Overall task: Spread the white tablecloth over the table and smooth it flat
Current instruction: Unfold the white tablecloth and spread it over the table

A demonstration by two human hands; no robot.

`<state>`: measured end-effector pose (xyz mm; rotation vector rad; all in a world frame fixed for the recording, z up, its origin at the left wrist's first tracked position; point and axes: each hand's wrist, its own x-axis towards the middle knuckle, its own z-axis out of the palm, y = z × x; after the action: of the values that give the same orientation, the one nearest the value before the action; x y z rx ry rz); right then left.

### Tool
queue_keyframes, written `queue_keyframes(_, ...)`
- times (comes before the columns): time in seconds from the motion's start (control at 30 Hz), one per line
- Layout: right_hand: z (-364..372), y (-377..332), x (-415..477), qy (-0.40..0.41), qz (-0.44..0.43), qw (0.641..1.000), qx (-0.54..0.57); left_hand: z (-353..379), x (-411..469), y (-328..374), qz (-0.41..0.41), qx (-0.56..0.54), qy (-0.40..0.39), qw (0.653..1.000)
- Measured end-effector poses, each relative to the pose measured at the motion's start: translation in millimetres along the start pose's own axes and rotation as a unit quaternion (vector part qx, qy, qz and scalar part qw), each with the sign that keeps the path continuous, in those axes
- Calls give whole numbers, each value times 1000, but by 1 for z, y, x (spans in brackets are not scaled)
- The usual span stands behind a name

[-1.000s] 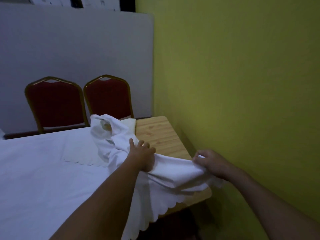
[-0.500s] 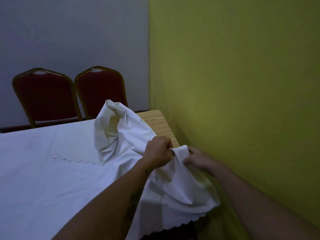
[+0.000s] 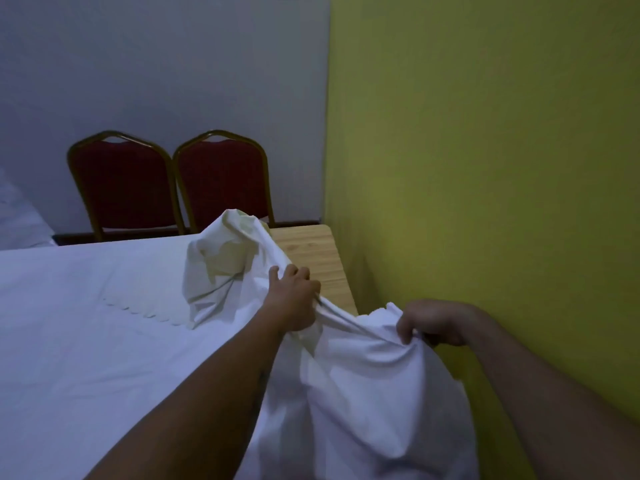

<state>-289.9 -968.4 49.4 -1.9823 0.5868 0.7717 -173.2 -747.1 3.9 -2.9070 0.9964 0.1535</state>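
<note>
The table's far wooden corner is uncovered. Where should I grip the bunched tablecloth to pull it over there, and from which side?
Probably the hump of the tablecloth beyond the left hand, gripped at its top fold from the yellow wall side. It is heaped back on itself beside the bare table corner, so pulling toward the wall should unroll it.

Dim light; grey wall [image 3: 156,64] on far side, yellow-green wall [image 3: 485,133] on right. 2 red chairs w/ gold frames, left chair [image 3: 121,188] & right chair [image 3: 221,185], side by side at far wall.
</note>
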Motion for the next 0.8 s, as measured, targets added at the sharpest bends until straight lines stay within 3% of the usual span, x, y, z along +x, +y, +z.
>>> queue_keyframes(0.1,-10,8,8,-45,26,999,1,6,-1,8,-18,-51,47,997)
queue_keyframes(0.23,-1,5,32,-115,-10,980,160,9,-8,23,-5,-120,86,989)
queue_keyframes(0.4,24,-6,52,-56,-64,987,136,8,-14,29,19,-104,97,990)
queue_keyframes(0.5,18,-5,51,-44,-77,987,133,11,-16,21,31,-13,72,997)
queue_keyframes(0.6,12,-2,42,2,-90,994,67,18,-18,24,9,-9,34,999)
queue_keyframes(0.8,4,8,40,98,-107,986,-85,24,-16,37,-33,-198,-114,973)
